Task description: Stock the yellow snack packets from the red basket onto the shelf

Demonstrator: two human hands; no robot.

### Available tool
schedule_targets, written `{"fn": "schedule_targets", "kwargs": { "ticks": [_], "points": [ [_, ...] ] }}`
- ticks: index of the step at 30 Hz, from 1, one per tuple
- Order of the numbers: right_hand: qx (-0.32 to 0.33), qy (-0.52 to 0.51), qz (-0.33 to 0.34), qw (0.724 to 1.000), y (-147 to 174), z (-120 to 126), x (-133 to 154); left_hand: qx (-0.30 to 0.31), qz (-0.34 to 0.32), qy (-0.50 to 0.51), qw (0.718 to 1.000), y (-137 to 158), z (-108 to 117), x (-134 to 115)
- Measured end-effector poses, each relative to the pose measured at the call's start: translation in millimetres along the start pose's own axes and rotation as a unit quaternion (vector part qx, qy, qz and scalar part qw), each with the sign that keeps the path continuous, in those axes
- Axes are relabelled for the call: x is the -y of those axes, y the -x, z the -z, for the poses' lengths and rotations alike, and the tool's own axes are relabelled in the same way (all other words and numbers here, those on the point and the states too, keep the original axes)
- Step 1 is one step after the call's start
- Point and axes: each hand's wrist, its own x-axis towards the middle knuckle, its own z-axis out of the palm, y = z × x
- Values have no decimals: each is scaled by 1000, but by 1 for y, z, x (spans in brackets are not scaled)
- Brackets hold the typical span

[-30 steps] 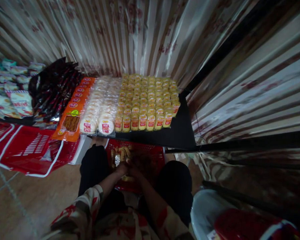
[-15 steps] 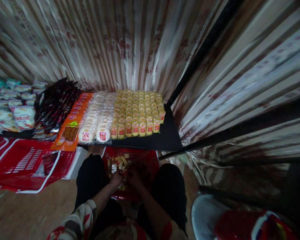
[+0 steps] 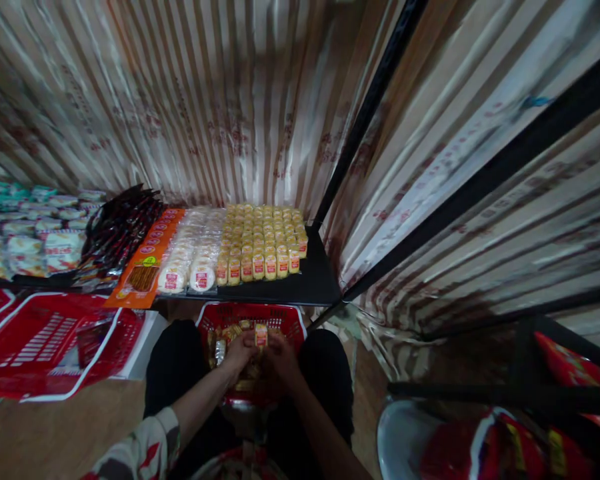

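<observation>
A small yellow packet (image 3: 261, 335) with a red-and-white label stands upright between the two hands, above the red basket (image 3: 289, 316) that sits between the person's knees, just below the shelf's front edge. The fingers of the left hand (image 3: 238, 352) pinch it at its left side; those of the right hand (image 3: 281, 357) close in on its right side, narrow, though dimness hides how firmly they grip. Loose golden packets (image 3: 245, 385) lie in the basket beneath. On the black shelf (image 3: 305, 287), rows of yellow packets (image 3: 260, 243) fill the space near the right end, short of the front right corner. To their left come round white packets (image 3: 201, 275), then an orange pouch (image 3: 143, 267) overhanging the front edge, then dark packages (image 3: 120, 230).
</observation>
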Motion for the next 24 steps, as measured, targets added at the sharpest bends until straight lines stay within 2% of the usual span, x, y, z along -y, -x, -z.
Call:
{"fn": "schedule_targets", "kwargs": {
  "ticks": [3, 7, 10, 13, 24],
  "points": [
    [3, -63, 16, 998, 2, 15, 25, 6, -100, -36, 994, 4, -22, -23],
    [-53, -50, 68, 995, -7, 37, 55, 13, -217, -77, 973, 9, -50, -51],
    [-94, -28, 109, 989, -18, 53, 72, -25, -279, -116, 953, 10, -68, -70],
    [-127, -6, 140, 982, -32, 67, 83, -61, -298, -166, 938, 6, -82, -88],
    [-215, 14, 176, 961, -98, 103, 99, -41, -290, -191, 937, -19, -133, -136]
  ]
}}
